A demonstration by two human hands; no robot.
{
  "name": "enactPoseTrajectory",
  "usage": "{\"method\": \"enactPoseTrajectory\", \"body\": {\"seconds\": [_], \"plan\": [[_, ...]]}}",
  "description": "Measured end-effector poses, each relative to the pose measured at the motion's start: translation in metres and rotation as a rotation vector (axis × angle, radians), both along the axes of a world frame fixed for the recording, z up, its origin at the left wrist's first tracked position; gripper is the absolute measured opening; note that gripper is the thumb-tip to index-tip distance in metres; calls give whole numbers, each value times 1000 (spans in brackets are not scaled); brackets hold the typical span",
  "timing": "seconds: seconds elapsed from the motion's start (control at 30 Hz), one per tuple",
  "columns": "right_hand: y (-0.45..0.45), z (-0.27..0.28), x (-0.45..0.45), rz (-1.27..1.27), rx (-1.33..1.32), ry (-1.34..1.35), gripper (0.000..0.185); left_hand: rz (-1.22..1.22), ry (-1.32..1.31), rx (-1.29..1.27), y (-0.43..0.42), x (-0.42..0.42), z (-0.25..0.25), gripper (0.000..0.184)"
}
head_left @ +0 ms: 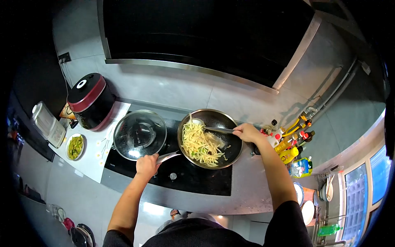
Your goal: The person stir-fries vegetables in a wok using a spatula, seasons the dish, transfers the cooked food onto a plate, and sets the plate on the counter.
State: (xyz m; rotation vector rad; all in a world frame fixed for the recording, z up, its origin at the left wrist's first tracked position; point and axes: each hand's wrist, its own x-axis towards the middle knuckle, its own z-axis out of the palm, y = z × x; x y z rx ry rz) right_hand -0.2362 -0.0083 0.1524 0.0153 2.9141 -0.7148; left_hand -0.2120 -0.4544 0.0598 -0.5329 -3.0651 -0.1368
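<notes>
My left hand (147, 165) is closed round the metal handle (168, 156) of a wok (232, 154) on the black glass cooktop. In the wok, pale shredded strips (199, 142) with bits of green are heaped toward the left side. My right hand (247, 133) grips a metal spatula (220, 130) from the wok's right rim. Its head reaches into the upper part of the heap and is partly hidden by the food. Left of the wok lies a glass lid (140, 135) with a dark knob, close to my left hand.
A dish of green food (75, 147) and a red-and-black cooker (91, 101) stand on the left counter. Several sauce bottles (288, 144) line the right side. Plates (307, 212) are at the lower right. The range hood (197, 70) overhangs the back.
</notes>
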Motion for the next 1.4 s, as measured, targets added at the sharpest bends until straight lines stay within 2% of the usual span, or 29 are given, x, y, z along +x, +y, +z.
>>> {"method": "enactPoseTrajectory", "body": {"seconds": [0.13,0.27,0.47,0.57,0.7,0.8,0.9,1.0,1.1,1.2,1.23,1.33,1.4], "plan": [[-29,39,13,139,129,73,25,3,-1,-15,0,0,-2,27],[-40,52,37,345,289,321,27,10,-9,-25,1,0,0,27],[-63,105,134,303,514,256,32,18,-3,-16,2,2,2,28],[-69,100,170,227,583,243,33,4,18,1,3,3,0,29],[-72,53,156,109,614,250,31,12,10,4,3,4,0,29],[-71,57,153,84,620,344,28,0,22,22,2,5,1,27],[-82,112,180,65,503,185,32,9,10,46,4,6,4,26],[-87,91,173,105,640,116,34,10,3,30,3,5,1,26],[-95,52,142,1,574,206,36,23,2,47,4,7,5,26],[-90,75,151,60,550,299,21,5,16,54,1,4,-2,26],[-89,94,162,88,576,261,23,7,19,53,1,5,-3,26],[-72,90,179,194,554,253,26,9,21,49,3,4,-2,26],[-92,56,161,108,623,245,29,13,7,44,3,6,0,27]]}}
